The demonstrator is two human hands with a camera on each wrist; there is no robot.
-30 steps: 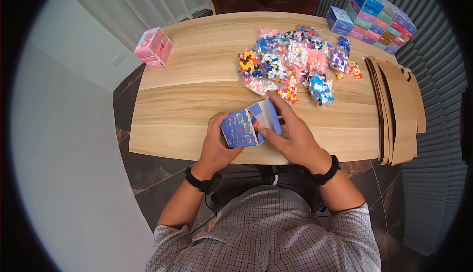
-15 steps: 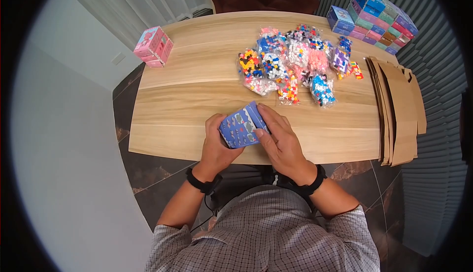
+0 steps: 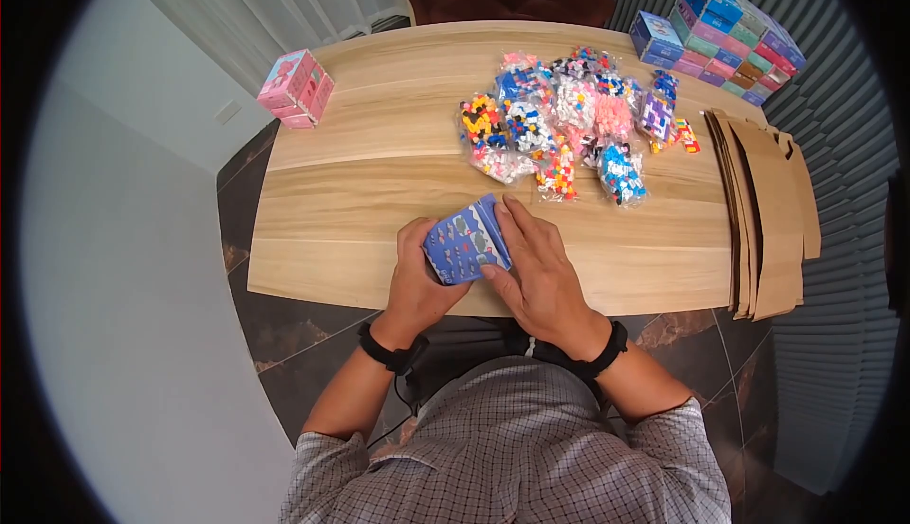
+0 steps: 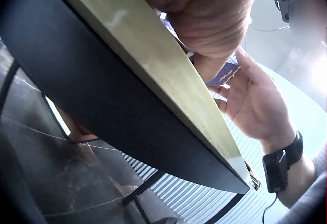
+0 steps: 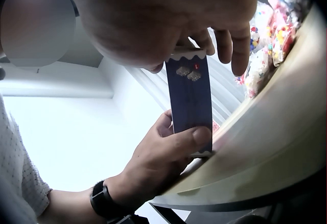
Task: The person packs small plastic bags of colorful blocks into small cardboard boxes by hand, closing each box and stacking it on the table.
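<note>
A small blue box with printed pictures on its broad face is held over the table's front edge, tilted. My left hand grips its lower left end, with the thumb along a narrow side in the right wrist view. Against the right end, which is now closed over, my right hand presses with fingers extended and the thumb at the box's near edge. In the right wrist view the narrow side of the box shows small printed bricks, and the right fingers lie across its top end. The box's contents are hidden.
Clear bags of colourful small bricks lie heaped on the table beyond my hands. Pink boxes stand at the far left. A stack of coloured boxes is at the back right, with flat brown paper bags along the right edge.
The box's open flap at its right end has been folded shut. My right hand has moved left and now lies flatter against that end; the left hand keeps its grip.
</note>
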